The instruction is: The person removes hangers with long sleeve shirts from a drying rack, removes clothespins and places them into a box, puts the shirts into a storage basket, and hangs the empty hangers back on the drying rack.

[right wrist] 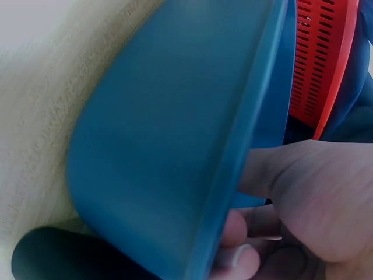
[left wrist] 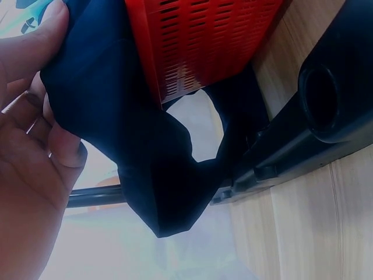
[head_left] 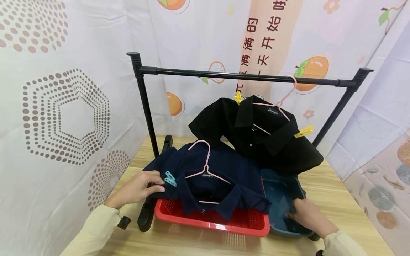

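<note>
A navy collared shirt lies over a red basket, with a pink hanger in its neck. My left hand pinches the shirt's shoulder, beside a teal clothespin clipped there. In the left wrist view, thumb and fingers hold the dark cloth next to the basket's perforated side. My right hand reaches into a blue basin on the right. Its fingers are bent just inside the basin's rim; whether they hold anything is hidden.
A black rack's crossbar spans the back. A black shirt hangs from it on a pink hanger, with yellow clothespins at its shoulders. The rack's left foot stands beside the basket on the wooden table.
</note>
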`<state>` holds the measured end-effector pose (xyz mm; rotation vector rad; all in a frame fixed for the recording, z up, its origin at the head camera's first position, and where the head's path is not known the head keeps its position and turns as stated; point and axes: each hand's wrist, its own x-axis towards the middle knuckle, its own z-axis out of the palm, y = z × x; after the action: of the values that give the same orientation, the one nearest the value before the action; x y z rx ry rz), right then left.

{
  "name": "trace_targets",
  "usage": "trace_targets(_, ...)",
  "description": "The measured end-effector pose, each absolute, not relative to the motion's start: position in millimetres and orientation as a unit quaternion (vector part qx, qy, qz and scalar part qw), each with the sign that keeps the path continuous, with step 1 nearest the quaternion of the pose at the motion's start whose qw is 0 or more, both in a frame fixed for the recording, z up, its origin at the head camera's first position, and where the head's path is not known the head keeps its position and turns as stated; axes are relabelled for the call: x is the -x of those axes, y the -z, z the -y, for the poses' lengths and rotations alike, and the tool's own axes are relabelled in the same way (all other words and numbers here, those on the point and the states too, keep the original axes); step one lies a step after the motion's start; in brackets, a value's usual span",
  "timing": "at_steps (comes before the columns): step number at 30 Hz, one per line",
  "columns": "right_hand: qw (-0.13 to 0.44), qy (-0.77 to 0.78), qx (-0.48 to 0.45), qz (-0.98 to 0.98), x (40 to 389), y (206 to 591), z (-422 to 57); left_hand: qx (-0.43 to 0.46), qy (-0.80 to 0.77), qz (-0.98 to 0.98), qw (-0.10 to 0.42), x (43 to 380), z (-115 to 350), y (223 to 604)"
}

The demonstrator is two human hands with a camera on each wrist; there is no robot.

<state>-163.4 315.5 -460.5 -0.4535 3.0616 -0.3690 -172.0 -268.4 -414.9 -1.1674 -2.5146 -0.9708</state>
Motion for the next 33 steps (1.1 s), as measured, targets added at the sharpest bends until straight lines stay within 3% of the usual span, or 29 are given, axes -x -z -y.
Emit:
trace_targets(8, 0.037, 0.131, 0.135, -0.981, 164, 463, -316, 0.399, 0.33, 0.849, 0.105, 171, 269, 417)
trace_targets(15, 0.017, 0.122, 0.153, -0.98, 168, 462, -316, 0.407, 0.328, 0.845, 0.114, 173, 268, 415)
trace_targets(33, -0.029, 0.193, 0.198, -0.96, 175, 401, -265, 0.425, 0.318, 0.838, 0.125, 173, 267, 412)
